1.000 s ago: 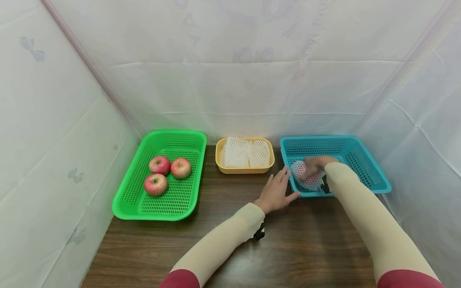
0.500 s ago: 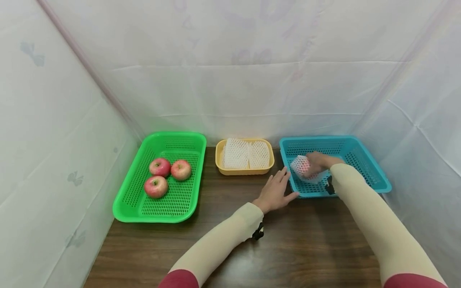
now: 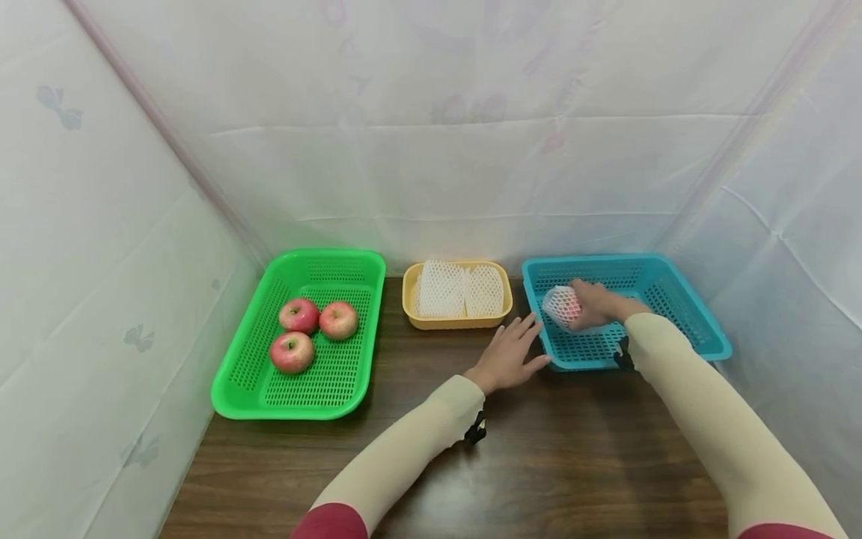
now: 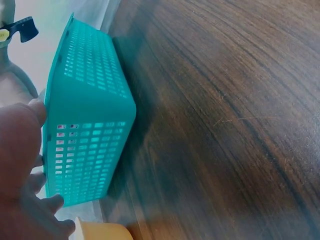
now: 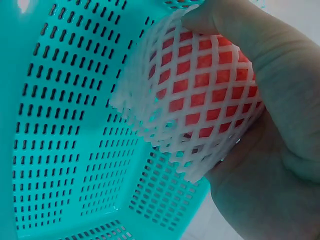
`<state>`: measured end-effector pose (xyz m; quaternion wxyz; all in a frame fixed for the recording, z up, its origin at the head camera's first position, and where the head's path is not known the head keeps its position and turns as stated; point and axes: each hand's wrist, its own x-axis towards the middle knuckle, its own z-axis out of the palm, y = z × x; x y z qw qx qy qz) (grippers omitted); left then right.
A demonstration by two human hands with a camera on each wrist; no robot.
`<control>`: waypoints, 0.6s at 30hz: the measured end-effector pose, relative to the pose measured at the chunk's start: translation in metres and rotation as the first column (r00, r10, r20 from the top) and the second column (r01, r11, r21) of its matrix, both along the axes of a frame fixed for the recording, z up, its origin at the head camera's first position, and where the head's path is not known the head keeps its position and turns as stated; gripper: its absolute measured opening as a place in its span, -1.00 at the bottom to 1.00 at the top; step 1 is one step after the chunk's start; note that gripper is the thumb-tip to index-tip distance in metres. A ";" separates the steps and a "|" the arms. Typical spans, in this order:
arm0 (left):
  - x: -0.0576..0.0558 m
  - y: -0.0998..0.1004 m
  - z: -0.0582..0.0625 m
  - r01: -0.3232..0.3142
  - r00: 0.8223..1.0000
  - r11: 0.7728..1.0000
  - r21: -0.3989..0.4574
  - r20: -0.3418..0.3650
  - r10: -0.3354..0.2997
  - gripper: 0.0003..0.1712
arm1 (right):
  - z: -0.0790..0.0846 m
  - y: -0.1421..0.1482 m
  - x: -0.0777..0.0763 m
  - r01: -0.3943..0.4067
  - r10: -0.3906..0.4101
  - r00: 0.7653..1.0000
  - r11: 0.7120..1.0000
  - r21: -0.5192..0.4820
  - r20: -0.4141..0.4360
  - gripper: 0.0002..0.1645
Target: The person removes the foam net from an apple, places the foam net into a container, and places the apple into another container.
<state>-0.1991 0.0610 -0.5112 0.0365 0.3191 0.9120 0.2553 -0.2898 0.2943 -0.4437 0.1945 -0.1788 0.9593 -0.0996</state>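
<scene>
My right hand (image 3: 598,305) grips an apple in a white foam net (image 3: 560,305) inside the left part of the blue basket (image 3: 592,259). Seen from the right wrist, the thumb and palm close round the netted apple (image 5: 205,85), and the loose end of the net sticks out past the fruit. My left hand (image 3: 506,359) has its fingers spread and straight, with the fingertips at the basket's left edge. The left wrist view shows that hand (image 4: 20,155) beside the basket's rim; whether every finger touches it cannot be told.
A green basket (image 3: 225,404) at the left holds three bare apples (image 3: 292,352). Between the baskets stands a yellow tray (image 3: 458,323) with white foam nets (image 3: 442,289). All stand on a wooden table (image 3: 539,464) before white cloth walls (image 3: 438,165).
The right hand's hold on the netted apple has shifted, and the apple is slightly farther back in the basket. My left hand has drawn back a little from the basket's edge.
</scene>
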 end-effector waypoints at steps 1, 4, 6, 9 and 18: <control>0.000 0.000 0.000 0.001 1.000 1.000 -0.001 -0.004 -0.001 -0.21 | 0.000 0.000 0.000 -0.004 0.004 1.000 1.000 -0.006 -0.010 0.06; -0.002 0.000 -0.001 0.001 1.000 1.000 -0.002 -0.005 -0.001 -0.21 | 0.000 0.002 0.001 -0.025 0.023 0.999 0.999 -0.029 -0.035 0.04; -0.002 0.000 -0.001 0.001 1.000 1.000 0.000 -0.004 -0.001 -0.21 | -0.001 0.003 0.002 -0.042 0.039 0.998 0.998 -0.051 -0.050 0.02; -0.002 0.000 -0.001 -0.003 1.000 1.000 0.014 -0.008 0.003 -0.22 | 0.000 0.004 0.004 -0.055 0.049 0.997 0.994 -0.095 -0.066 0.02; -0.002 -0.005 0.000 -0.032 0.997 0.996 0.078 -0.071 0.038 -0.20 | 0.001 0.004 0.009 -0.045 0.017 0.988 0.982 -0.182 -0.154 0.12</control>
